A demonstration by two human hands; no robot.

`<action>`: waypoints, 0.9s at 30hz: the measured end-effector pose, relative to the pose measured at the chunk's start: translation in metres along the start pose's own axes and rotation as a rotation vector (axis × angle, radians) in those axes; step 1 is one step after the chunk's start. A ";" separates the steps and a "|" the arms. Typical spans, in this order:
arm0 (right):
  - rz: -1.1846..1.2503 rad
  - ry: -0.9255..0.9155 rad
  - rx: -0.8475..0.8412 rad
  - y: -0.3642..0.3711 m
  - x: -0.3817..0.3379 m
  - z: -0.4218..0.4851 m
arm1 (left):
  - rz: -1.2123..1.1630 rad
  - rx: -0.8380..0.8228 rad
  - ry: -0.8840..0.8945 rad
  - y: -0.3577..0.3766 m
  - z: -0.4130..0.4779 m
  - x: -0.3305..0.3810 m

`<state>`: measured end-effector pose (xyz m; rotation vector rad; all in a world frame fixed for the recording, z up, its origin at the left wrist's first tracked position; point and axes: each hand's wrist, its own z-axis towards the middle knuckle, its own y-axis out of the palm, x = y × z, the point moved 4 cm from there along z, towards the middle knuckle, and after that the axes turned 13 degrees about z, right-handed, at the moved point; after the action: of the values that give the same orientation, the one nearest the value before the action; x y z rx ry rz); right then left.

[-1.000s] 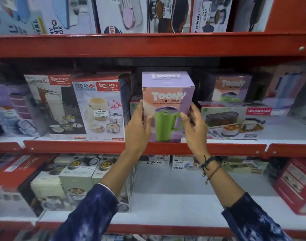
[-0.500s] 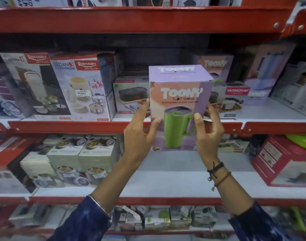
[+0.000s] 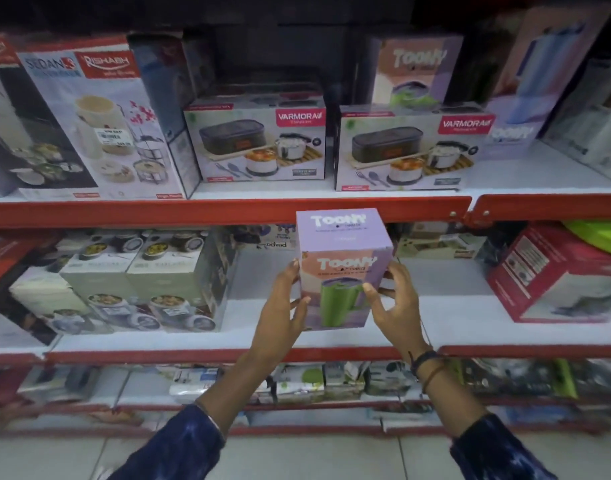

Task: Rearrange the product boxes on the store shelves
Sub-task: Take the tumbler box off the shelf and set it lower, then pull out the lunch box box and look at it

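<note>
A lilac Toony tumbler box point(image 3: 342, 268), printed with a green mug, is gripped between both hands in front of the middle shelf point(image 3: 453, 317). My left hand point(image 3: 283, 310) presses its left side and my right hand point(image 3: 396, 304) presses its right side. The box stands upright, its base level with the white shelf surface; I cannot tell whether it rests there. A second Toony box point(image 3: 415, 72) stands at the back of the upper shelf point(image 3: 228, 211), behind a Varmora lunch box point(image 3: 413, 150).
Another Varmora box point(image 3: 259, 140) and tall Rishabh boxes point(image 3: 96, 116) fill the upper shelf. On the middle shelf, pale green container boxes point(image 3: 141, 278) stand at the left and a red box point(image 3: 560, 275) at the right. A lower shelf holds small packs above the tiled floor.
Both hands have carried the Toony box down from the upper shelf to the level of the middle shelf. The view has tilted downward with it.
</note>
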<state>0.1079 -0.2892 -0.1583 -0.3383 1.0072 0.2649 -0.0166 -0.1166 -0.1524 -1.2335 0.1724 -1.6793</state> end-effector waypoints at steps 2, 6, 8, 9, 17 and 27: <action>0.009 0.071 -0.046 0.005 0.019 -0.005 | -0.004 -0.022 -0.028 0.013 -0.002 -0.011; -0.009 0.155 -0.092 0.013 0.048 -0.007 | -0.032 -0.057 -0.090 0.034 0.000 -0.032; -0.015 0.192 -0.109 0.016 0.057 -0.006 | -0.032 -0.083 -0.126 0.044 0.001 -0.041; -0.020 0.208 -0.118 0.017 0.062 -0.006 | -0.025 -0.089 -0.135 0.049 0.002 -0.044; -0.116 0.261 -0.151 0.020 0.086 -0.006 | 0.028 -0.189 -0.230 0.069 0.006 -0.060; -0.076 0.011 0.063 -0.016 0.021 0.021 | 0.185 0.230 0.166 0.014 0.041 0.009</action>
<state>0.1409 -0.2944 -0.1635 -0.3207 1.0090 0.1626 0.0240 -0.1130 -0.1361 -0.8812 0.1833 -1.5902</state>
